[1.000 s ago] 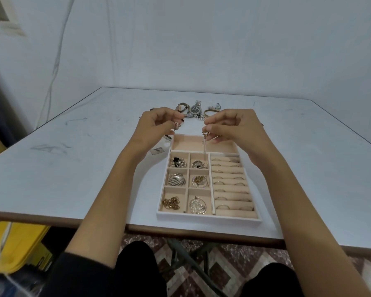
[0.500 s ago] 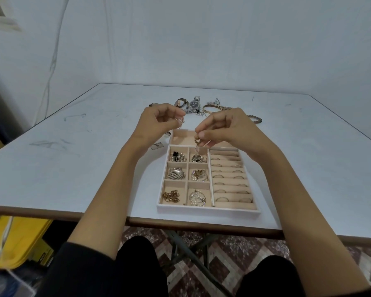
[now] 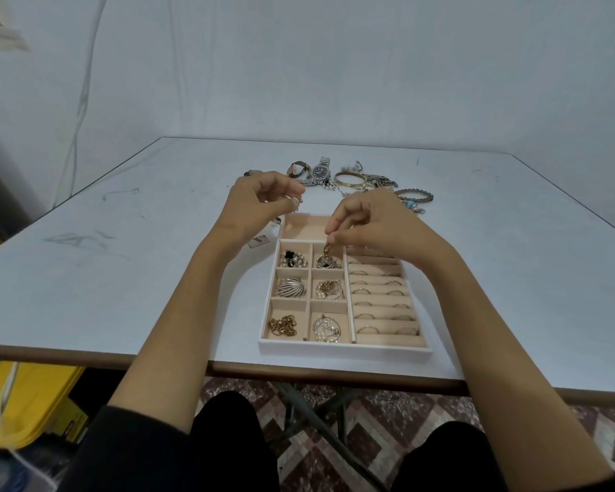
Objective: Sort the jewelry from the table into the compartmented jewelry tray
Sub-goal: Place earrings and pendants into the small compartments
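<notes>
Jewelry tray (image 3: pixel 345 349) on scuffed white table (image 3: pixel 121 278)

The person wears a black long-sleeved top. The left sleeve (image 3: pixel 132 442) ends near the elbow in soft, matte folds, below the near edge of the table (image 3: pixel 86 278). From there the forearm, wrist and left hand (image 3: pixel 260 207) are uncovered. Over the table, the right hand (image 3: pixel 373 229) and forearm are likewise uncovered. Plain black trousers (image 3: pixel 235 442) cover both thighs under the table's near edge.
</notes>
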